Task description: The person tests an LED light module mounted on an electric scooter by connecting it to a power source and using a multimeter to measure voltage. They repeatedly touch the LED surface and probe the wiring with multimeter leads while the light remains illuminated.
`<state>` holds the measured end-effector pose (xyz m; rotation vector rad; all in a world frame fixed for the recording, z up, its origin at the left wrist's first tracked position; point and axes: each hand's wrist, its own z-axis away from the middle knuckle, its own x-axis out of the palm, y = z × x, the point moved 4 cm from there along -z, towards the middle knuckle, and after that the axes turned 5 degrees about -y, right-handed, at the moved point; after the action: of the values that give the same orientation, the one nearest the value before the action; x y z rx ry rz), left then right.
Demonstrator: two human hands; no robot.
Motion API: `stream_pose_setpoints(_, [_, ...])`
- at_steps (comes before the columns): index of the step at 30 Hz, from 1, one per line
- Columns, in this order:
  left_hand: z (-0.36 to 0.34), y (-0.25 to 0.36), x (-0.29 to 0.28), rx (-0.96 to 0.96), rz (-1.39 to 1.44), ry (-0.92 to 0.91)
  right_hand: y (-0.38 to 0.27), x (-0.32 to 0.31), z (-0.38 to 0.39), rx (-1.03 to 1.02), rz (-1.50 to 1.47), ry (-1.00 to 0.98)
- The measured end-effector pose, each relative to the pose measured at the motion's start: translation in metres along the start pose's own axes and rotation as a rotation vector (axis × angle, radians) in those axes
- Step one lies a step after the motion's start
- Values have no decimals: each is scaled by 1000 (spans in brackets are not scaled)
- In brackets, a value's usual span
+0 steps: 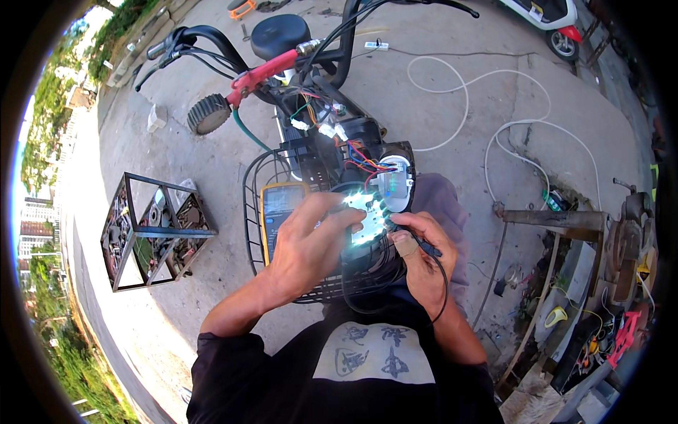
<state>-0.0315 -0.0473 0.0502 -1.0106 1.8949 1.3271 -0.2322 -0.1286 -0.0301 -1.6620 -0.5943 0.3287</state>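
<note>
My left hand (300,247) has its fingers on a brightly lit LED board (367,215) over the front basket (251,194) of a scooter. My right hand (420,258), with a tan wrap on the thumb, pinches a black probe (428,246) at the board's right edge; its cable trails down. A yellow-cased multimeter (275,201) lies in the basket, partly behind my left hand. Above the board are an open lamp housing (395,184) and coloured wires with white connectors (327,131). A red bar (265,71) with a knurled black knob crosses the handlebar area.
A metal-framed bin of parts (159,233) stands on the left. A pale hose (466,99) loops over the concrete at right. A metal bench (547,219) with a vise and tools lines the right side. A white-and-red scooter (537,18) is parked at top right.
</note>
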Motion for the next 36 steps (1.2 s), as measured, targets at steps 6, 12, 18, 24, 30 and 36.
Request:
stream_pose_setpoints(6, [15, -5, 10, -164, 294, -15, 17, 8, -4, -73, 173, 39])
stream_pose_setpoints(12, [16, -14, 12, -279, 407, -35, 13, 9, -6, -154, 333, 20])
stream_pose_setpoints(18, [18, -18, 15, -343, 489, -60, 5, 11, -10, -220, 417, -12])
stream_pose_setpoints(24, [19, -24, 19, -380, 583, -77, 5, 11, -10, -256, 450, -28])
stream_pose_setpoints(30, [21, -28, 19, -344, 542, -76, 5, 13, -11, -274, 474, -50])
stream_pose_setpoints(36, [16, -21, 14, -326, 497, -62, 4, 14, -12, -286, 522, -58])
